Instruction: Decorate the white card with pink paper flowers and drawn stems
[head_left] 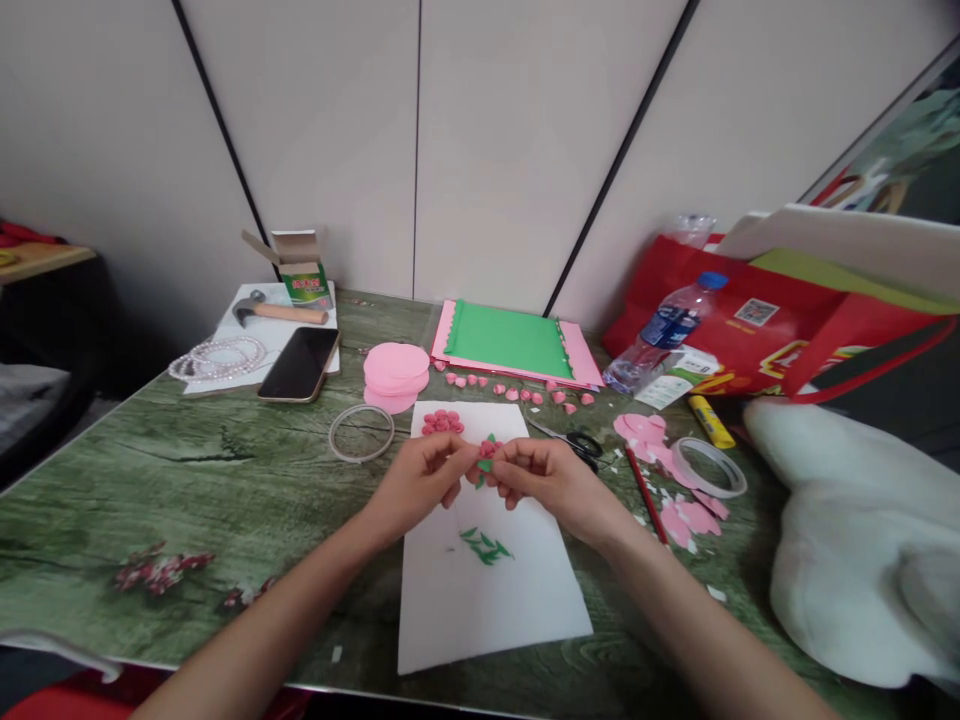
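Both my hands meet over a white sheet (480, 600) lying on the green table. My left hand (417, 482) and my right hand (547, 478) have their fingers closed in a pinch on a small pink paper flower with green leaves (488, 455) held between them. On the sheet's far end sits a cluster of pink paper buds (442, 422). A few green paper leaves (486, 546) lie on the sheet just below my hands.
A stack of pink paper circles (395, 372), a tape ring (361, 432), a phone (300, 364), a hammer (277, 312) and beads lie at the left. Green and pink card (514, 342), scissors (581, 442), tape roll (709, 466), glue stick, bottle (664, 330), red bag (757, 320), white plush at the right.
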